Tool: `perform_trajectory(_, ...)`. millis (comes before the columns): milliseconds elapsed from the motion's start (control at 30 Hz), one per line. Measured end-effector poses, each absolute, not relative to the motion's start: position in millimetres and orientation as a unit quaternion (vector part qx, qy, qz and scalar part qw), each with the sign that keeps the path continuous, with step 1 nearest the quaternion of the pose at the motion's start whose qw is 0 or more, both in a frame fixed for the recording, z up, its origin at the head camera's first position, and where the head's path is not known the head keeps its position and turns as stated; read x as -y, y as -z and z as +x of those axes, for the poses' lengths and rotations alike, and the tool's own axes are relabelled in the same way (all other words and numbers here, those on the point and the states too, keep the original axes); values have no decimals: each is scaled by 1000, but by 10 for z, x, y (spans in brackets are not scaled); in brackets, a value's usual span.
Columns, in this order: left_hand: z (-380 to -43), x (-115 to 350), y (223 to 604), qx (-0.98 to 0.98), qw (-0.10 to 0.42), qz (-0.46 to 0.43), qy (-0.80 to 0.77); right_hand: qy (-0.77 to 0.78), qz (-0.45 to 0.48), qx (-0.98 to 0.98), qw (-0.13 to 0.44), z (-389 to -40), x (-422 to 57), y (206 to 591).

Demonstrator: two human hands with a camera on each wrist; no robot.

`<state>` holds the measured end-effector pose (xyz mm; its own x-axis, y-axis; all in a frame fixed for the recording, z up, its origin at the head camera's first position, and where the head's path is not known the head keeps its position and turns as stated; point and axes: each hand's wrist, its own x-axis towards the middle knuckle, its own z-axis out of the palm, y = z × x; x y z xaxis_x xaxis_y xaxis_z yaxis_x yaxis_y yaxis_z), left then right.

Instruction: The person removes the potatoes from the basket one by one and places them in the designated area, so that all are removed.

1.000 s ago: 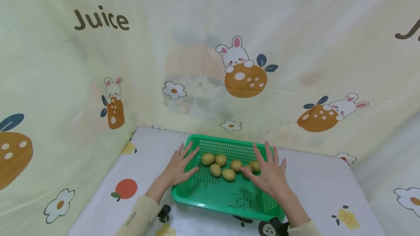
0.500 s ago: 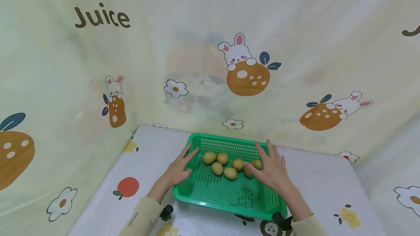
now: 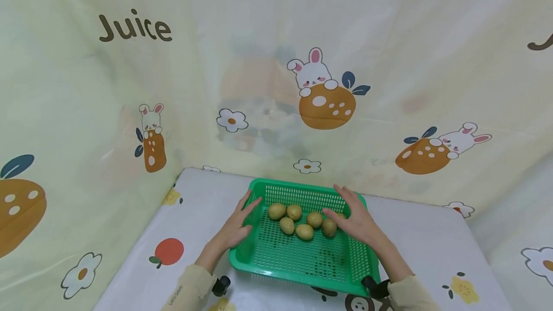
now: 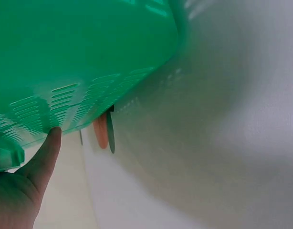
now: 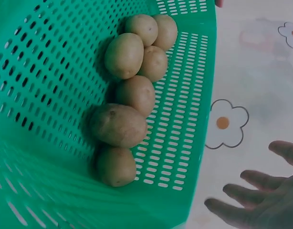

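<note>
Several yellowish-brown potatoes lie in a green plastic basket with slotted walls; one of them is browner than the others. My left hand is at the basket's left side, fingers extended along the rim. In the left wrist view, a straight digit of that hand has its tip at the slotted outer wall. Over the basket's right side is my right hand, fingers extended and nothing held, partly hiding the rightmost potato in the head view. The right wrist view shows its fingers spread, apart from the rim.
The basket stands on a table with a white printed cloth. Behind and beside the table hang pale curtains with rabbit and fruit prints. Black wrist mounts sit at both cuffs.
My right hand has shifted slightly rightward and turned, with its fingers closer together, uncovering the browner potato. The left hand stays beside the basket, and the potatoes lie as before.
</note>
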<state>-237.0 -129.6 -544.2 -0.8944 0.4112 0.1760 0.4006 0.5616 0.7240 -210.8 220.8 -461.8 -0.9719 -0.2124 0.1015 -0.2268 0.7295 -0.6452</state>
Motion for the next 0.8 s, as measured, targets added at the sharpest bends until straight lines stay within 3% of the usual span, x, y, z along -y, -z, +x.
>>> perform_trajectory(200,-2367,1287,5458,-882,0,219,-418,-417,119,901,-16,-2222,-2281,4660)
perform_trajectory(467,-2369,1302,5485,-881,2,211,-423,-453,32,888,-74,-2374,-2272,4705)
perform_trajectory(800,-2381,1288,5498,-875,-6,208,-437,-464,-35,881,-84,-2472,-2232,4830)
